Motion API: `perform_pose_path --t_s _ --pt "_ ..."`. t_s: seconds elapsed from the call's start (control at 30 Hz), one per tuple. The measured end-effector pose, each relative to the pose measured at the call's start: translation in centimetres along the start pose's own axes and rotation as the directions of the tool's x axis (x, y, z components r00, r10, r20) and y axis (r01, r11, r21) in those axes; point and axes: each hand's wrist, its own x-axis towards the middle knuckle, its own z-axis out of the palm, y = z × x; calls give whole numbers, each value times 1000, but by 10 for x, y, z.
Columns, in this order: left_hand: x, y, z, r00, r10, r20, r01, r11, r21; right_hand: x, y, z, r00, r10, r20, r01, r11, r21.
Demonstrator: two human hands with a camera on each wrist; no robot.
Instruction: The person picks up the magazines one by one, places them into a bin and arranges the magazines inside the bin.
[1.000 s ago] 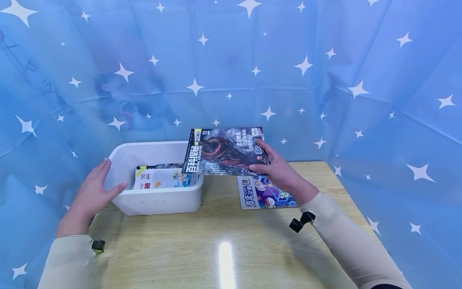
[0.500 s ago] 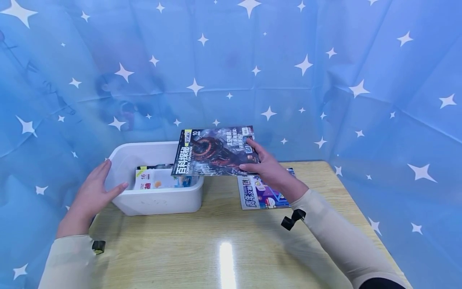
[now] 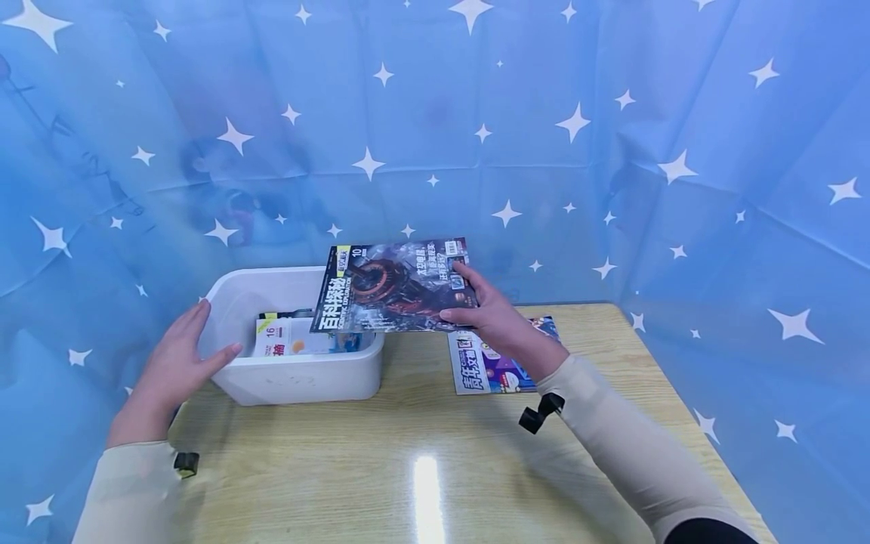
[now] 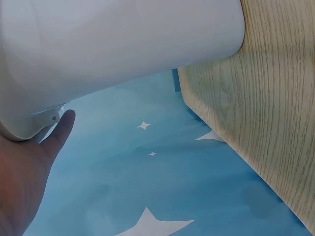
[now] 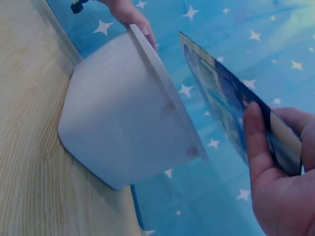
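Observation:
My right hand [image 3: 499,321] pinches a dark magazine [image 3: 397,285] by its right edge, thumb on the cover. The magazine is level-looking in the head view, cover up, its left part above the right side of a white plastic bin [image 3: 299,378]. In the right wrist view the magazine [image 5: 221,93] stands apart from the bin's rim [image 5: 170,93]. My left hand [image 3: 173,363] holds the bin's left front corner at the rim, thumb along the front edge. Inside the bin lie magazines, a white one [image 3: 309,336] on top; the held magazine hides part of them.
Another magazine [image 3: 485,366], purple and white, lies on the wooden table [image 3: 326,468] right of the bin, partly behind my right wrist. A blue star-patterned curtain [image 3: 435,113] hangs behind and at both sides. The table's right edge runs beside my right forearm.
My right hand has moved left with the dark magazine, which now overlaps more of the bin and covers more of the white magazine. The left hand and bin have stayed put.

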Motion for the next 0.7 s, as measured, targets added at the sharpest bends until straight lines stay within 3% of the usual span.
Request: perform_pose_path --t_s 0.7 --pt "0 0 1 1000 -7 -3 7 1000 6 10 -2 29 999 6 41 -7 999 35"
